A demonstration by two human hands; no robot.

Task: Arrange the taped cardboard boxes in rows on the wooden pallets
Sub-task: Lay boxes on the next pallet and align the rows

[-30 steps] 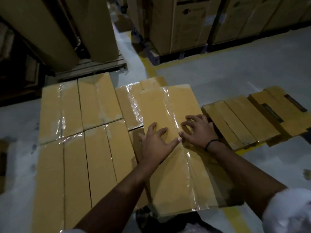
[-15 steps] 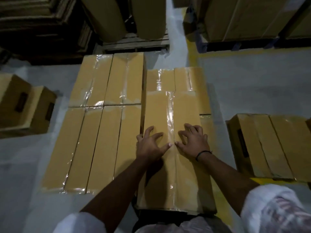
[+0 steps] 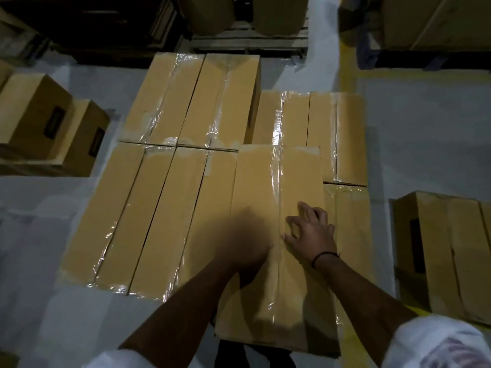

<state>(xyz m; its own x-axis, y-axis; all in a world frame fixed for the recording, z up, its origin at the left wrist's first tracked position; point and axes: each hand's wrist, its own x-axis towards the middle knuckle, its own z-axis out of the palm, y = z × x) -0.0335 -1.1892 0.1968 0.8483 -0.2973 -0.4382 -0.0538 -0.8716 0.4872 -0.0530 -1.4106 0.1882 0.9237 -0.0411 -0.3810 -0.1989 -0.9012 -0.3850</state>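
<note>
We list: mustard-tan rectangular cardboard boxes (image 3: 170, 208), plain-faced, each crossed lengthwise by a strip of clear glossy tape (image 3: 277, 197) that glints white. Darker brown cardboard cartons (image 3: 34, 115) at the left bear black rectangular patches. Pale grey concrete floor (image 3: 425, 123), marked with a yellow painted line (image 3: 348, 62). Thin black wristband (image 3: 325, 254). White fabric sleeves (image 3: 425, 341), the right one with a faint reddish print.

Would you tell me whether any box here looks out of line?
Yes. The taped box under the right hand juts past its row's near edge, toward the person, and seems to overlap the lower box on its right.
</note>
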